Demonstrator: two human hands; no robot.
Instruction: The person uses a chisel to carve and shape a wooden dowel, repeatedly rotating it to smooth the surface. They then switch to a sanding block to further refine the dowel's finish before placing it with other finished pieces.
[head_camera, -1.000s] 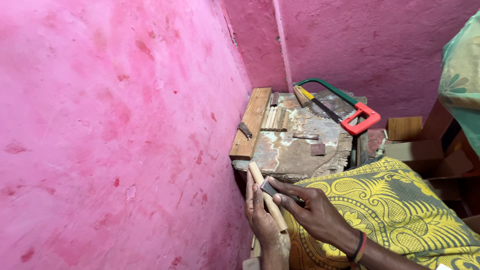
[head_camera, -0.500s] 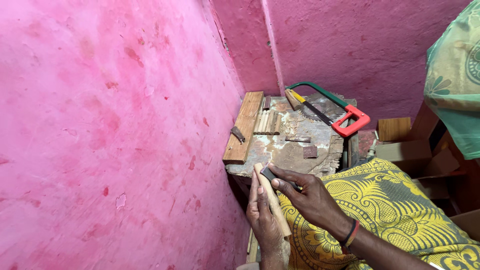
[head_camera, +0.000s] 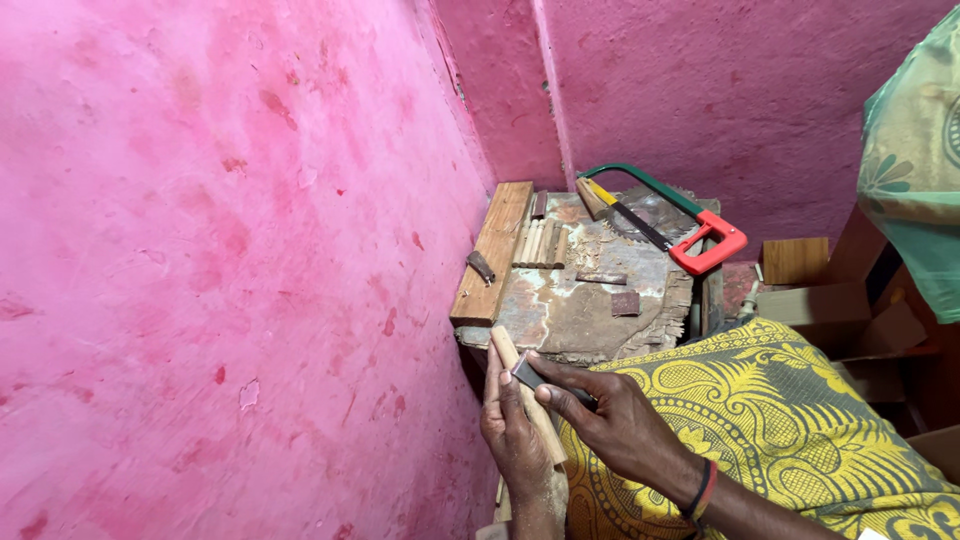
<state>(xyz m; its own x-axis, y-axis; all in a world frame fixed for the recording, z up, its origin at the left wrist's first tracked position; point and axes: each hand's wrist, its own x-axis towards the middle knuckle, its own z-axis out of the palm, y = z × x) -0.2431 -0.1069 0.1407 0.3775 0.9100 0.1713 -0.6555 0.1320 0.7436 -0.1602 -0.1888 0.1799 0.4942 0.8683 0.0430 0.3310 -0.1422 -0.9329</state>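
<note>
Two hands are working close together. The left hand (head_camera: 515, 435) is gripping a pale, slim wooden stick (head_camera: 525, 395) upright, steadying it; the right hand (head_camera: 610, 425) is pinching a small dark blade (head_camera: 530, 375) against it. Beyond them, a red-handled hacksaw (head_camera: 665, 215) is lying on the worn bench (head_camera: 590, 305).

Plain brown cardboard boxes (head_camera: 822, 305) stacked at right (unprinted sides); no labels, signs, screens.

Bare hands, both: left hand (head_camera: 515, 435), right hand (head_camera: 620, 425), no sleeves. Red and black bands (head_camera: 703, 492) circling the right wrist. Yellow patterned cloth (head_camera: 800, 420) draped over the lap.
</note>
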